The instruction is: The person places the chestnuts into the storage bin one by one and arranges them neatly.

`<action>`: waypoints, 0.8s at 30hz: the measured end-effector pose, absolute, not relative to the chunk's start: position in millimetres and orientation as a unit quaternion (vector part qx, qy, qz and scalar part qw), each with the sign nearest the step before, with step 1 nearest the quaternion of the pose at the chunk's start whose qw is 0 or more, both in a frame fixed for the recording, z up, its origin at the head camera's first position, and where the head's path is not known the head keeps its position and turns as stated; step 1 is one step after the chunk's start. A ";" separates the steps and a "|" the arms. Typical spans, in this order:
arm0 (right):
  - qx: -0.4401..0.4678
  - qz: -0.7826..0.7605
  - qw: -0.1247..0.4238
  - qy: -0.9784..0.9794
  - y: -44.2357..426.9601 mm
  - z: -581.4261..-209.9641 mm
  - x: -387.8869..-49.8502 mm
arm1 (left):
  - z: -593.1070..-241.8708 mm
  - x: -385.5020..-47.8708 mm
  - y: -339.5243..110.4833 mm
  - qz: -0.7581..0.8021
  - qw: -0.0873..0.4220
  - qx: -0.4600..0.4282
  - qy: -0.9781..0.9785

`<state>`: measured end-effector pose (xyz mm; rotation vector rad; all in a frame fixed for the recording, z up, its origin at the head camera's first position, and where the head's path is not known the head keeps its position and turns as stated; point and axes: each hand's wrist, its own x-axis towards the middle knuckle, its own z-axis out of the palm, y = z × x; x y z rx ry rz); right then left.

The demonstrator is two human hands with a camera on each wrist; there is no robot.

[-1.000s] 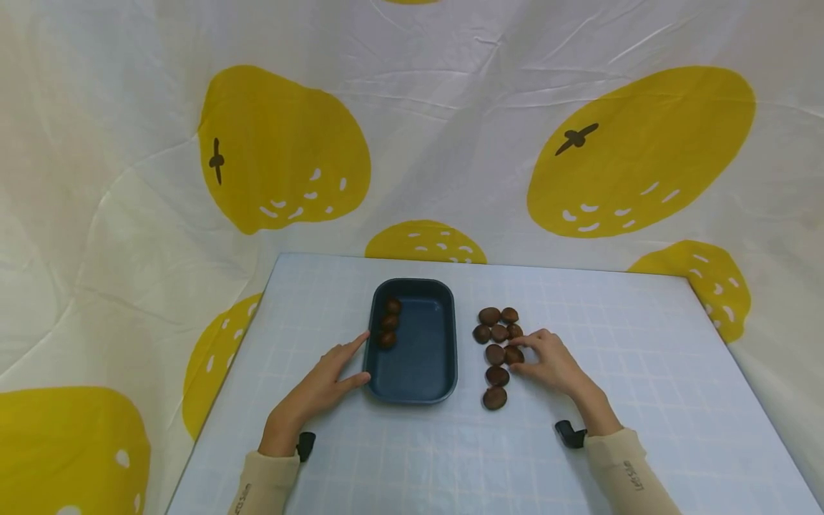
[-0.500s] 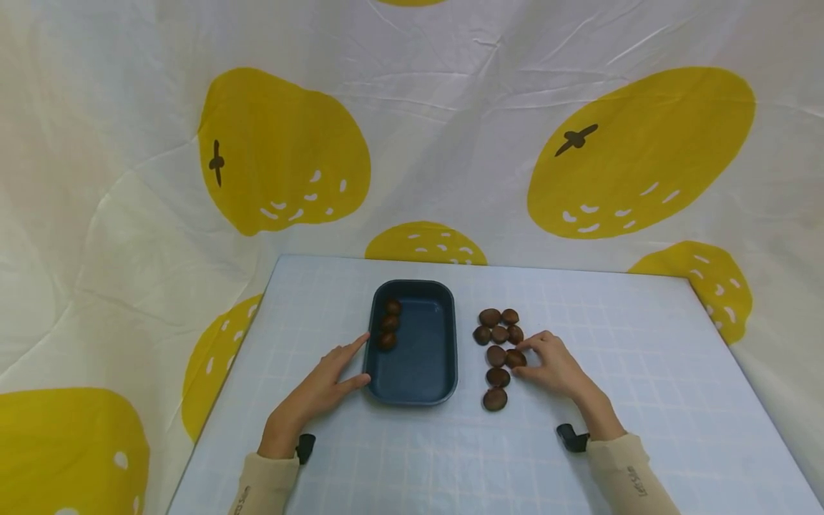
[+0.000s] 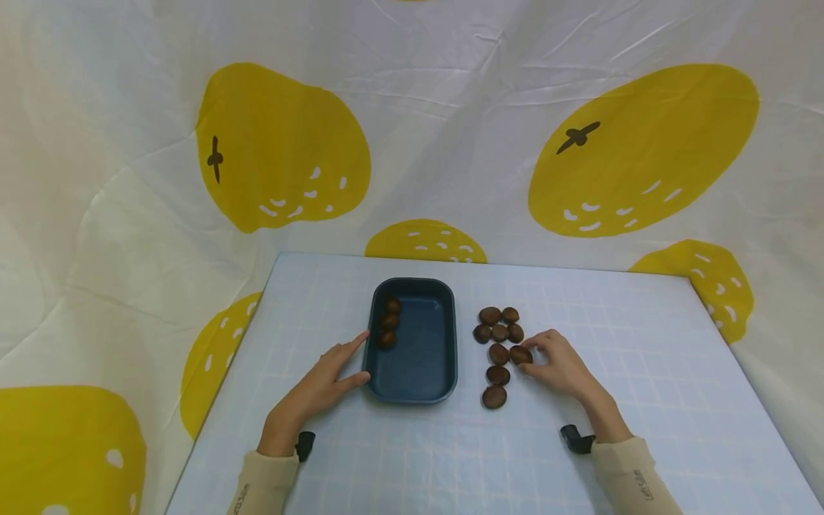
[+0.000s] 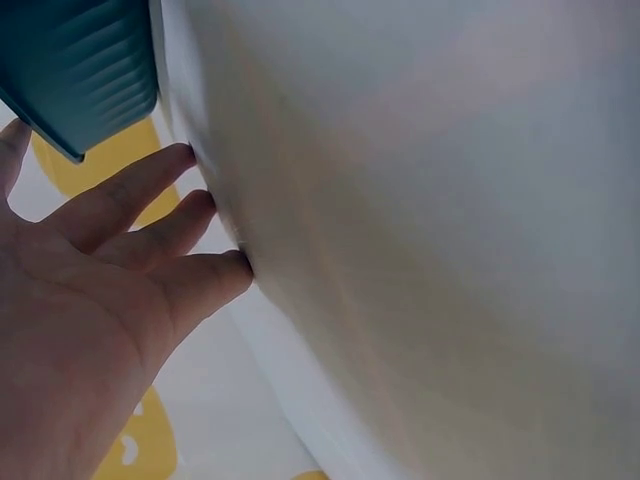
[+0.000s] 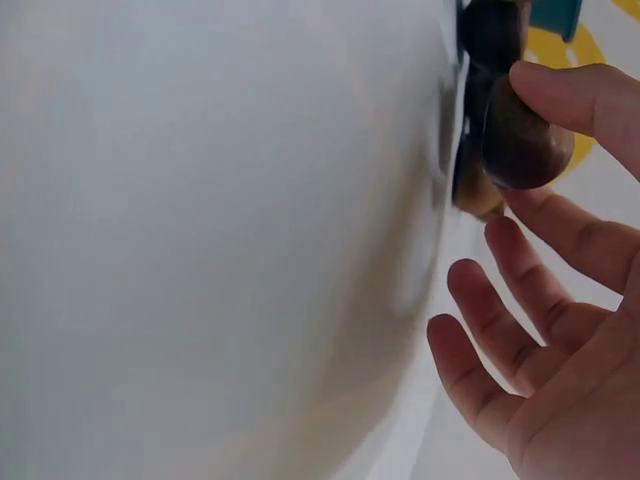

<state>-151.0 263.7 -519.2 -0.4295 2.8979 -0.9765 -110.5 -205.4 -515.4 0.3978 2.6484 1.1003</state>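
Observation:
A dark blue-green rectangular tray [image 3: 421,372] has three chestnuts [image 3: 390,322] lined up along its left side. My left hand [image 3: 325,383] rests at the tray's left rim, fingers spread and fairly straight, with the index finger and thumb touching it. In the left wrist view the other fingertips [image 4: 238,265] rest on the table. To the right of the tray lies a group of chestnuts [image 3: 498,333]. At its right edge my right hand [image 3: 556,365] pinches one chestnut [image 5: 525,140] between thumb and index finger; its remaining fingers are loosely spread.
A pale checked cloth covers the table [image 3: 425,458]. Behind it hangs a white curtain [image 3: 450,143] printed with large yellow fruit. Below the pinched chestnut, more chestnuts [image 3: 496,386] run toward the person. Small black devices [image 3: 576,439] sit at both wrists.
My right hand has shifted slightly right with the pinched chestnut, and the chestnut just left of it has moved a little right too. My left hand and the tray stay in place.

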 end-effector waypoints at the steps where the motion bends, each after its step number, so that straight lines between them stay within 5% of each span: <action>1: -0.141 -0.318 0.025 0.937 263.6 -517.6 -150.6 | -515.9 -110.4 -205.6 0.377 0.123 0.136 0.908; 24: -0.205 -0.381 0.016 0.902 218.2 -474.3 -170.5 | -518.2 -109.3 -206.9 0.379 0.122 0.134 0.907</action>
